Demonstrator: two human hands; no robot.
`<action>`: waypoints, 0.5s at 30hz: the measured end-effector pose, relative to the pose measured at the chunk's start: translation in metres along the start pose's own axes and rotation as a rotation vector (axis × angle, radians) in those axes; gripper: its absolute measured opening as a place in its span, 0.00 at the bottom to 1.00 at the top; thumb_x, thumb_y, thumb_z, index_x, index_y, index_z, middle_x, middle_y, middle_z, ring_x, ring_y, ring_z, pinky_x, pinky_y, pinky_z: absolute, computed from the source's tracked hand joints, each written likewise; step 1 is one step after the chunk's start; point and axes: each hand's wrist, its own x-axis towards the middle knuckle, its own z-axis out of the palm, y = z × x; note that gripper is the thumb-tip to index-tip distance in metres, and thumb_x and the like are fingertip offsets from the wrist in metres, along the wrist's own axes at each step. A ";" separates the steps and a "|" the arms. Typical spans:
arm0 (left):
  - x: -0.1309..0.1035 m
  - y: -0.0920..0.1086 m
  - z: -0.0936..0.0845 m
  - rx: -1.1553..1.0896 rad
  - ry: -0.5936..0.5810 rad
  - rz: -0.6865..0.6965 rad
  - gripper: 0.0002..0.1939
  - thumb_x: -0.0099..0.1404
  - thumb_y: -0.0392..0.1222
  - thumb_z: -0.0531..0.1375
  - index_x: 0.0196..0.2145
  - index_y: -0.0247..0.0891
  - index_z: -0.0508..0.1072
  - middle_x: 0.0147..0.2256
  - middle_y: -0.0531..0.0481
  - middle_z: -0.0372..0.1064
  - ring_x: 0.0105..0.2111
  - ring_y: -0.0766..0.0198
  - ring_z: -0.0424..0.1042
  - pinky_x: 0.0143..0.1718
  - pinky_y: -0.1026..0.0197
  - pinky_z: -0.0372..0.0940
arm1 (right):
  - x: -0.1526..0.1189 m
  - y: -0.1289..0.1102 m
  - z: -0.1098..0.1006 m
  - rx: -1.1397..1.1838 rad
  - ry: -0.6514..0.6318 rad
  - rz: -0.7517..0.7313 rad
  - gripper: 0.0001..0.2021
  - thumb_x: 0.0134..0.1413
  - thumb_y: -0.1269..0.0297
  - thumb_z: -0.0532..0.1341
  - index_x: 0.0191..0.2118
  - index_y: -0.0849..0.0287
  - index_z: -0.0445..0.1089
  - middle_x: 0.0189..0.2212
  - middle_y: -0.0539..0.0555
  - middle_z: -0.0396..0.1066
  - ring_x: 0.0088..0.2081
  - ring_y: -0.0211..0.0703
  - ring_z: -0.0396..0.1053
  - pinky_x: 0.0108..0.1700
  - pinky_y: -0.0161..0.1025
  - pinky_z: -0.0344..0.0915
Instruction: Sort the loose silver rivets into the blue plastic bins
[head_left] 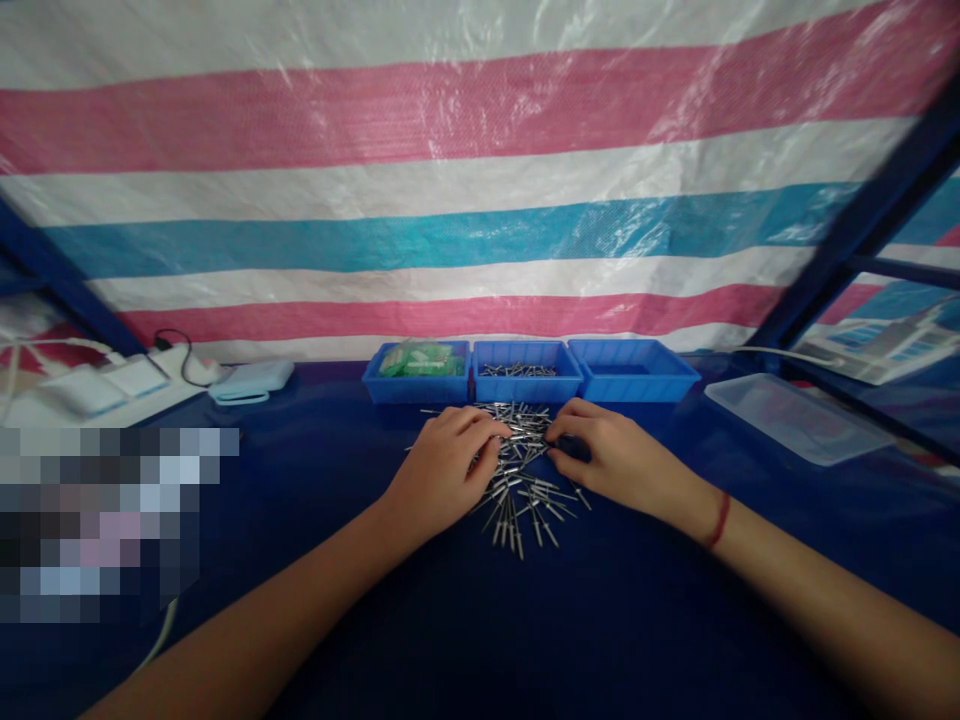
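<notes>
A loose pile of silver blind rivets lies on the dark blue tabletop, with long thin stems pointing many ways. At the pile's left side is my left hand, its fingers curled down and the thumb drawn toward the index finger; whatever lies between the tips is hidden. From the right, my right hand reaches the pile's edge. Its thumb and forefinger are close together at a rivet's end. A red cord circles my right wrist. Behind the pile, the middle blue bin contains more rivets.
A left blue bin holds green plastic packets; the right blue bin shows a bare floor. A translucent lid lies at the right. On the left are a power strip with cables and a light blue case. Striped sheeting hangs behind.
</notes>
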 end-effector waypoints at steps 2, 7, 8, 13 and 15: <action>0.000 0.000 0.001 -0.003 -0.001 0.002 0.10 0.65 0.32 0.52 0.40 0.38 0.70 0.39 0.49 0.70 0.41 0.59 0.67 0.43 0.53 0.61 | -0.001 -0.001 0.002 -0.016 -0.008 -0.002 0.06 0.53 0.66 0.57 0.34 0.59 0.70 0.35 0.55 0.67 0.33 0.41 0.68 0.39 0.41 0.64; -0.001 -0.001 0.002 -0.023 -0.019 0.013 0.09 0.64 0.32 0.52 0.40 0.38 0.71 0.38 0.49 0.71 0.41 0.59 0.67 0.43 0.53 0.61 | -0.002 -0.003 0.004 -0.033 -0.028 0.004 0.08 0.57 0.68 0.54 0.33 0.60 0.70 0.34 0.54 0.66 0.33 0.40 0.68 0.37 0.39 0.64; -0.002 0.000 0.002 -0.027 -0.019 0.013 0.09 0.64 0.32 0.53 0.40 0.38 0.71 0.38 0.49 0.71 0.41 0.60 0.67 0.43 0.53 0.61 | -0.002 -0.004 0.003 -0.037 -0.029 0.005 0.08 0.57 0.68 0.53 0.33 0.60 0.70 0.34 0.55 0.66 0.33 0.40 0.68 0.37 0.39 0.64; -0.003 0.002 0.002 -0.032 -0.026 0.018 0.09 0.64 0.33 0.53 0.40 0.39 0.71 0.38 0.49 0.71 0.41 0.60 0.67 0.42 0.54 0.61 | -0.004 -0.003 0.000 -0.079 -0.022 -0.003 0.08 0.57 0.67 0.54 0.34 0.60 0.70 0.34 0.54 0.66 0.34 0.41 0.68 0.38 0.40 0.63; -0.003 0.003 0.002 -0.032 -0.024 0.016 0.09 0.64 0.33 0.53 0.39 0.39 0.71 0.38 0.49 0.71 0.41 0.60 0.67 0.42 0.54 0.62 | -0.004 -0.003 0.000 -0.099 -0.028 0.005 0.07 0.56 0.65 0.55 0.34 0.59 0.71 0.34 0.54 0.67 0.33 0.41 0.68 0.36 0.40 0.63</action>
